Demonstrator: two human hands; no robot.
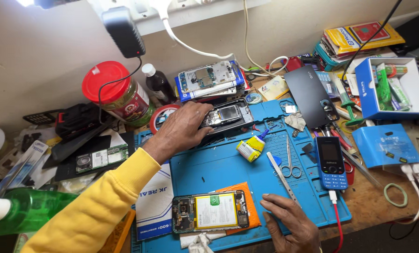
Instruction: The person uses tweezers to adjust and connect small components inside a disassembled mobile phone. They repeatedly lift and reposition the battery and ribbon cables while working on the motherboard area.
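I see blue silicone repair mat on cluttered wooden bench, white wall behind | left hand gripping dismantled black phone frame at mat's far edge | right hand flat, holding nothing, beside opened phone with white battery

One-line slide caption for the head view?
Left hand grips a dismantled phone frame while right hand rests beside an opened phone on blue mat.
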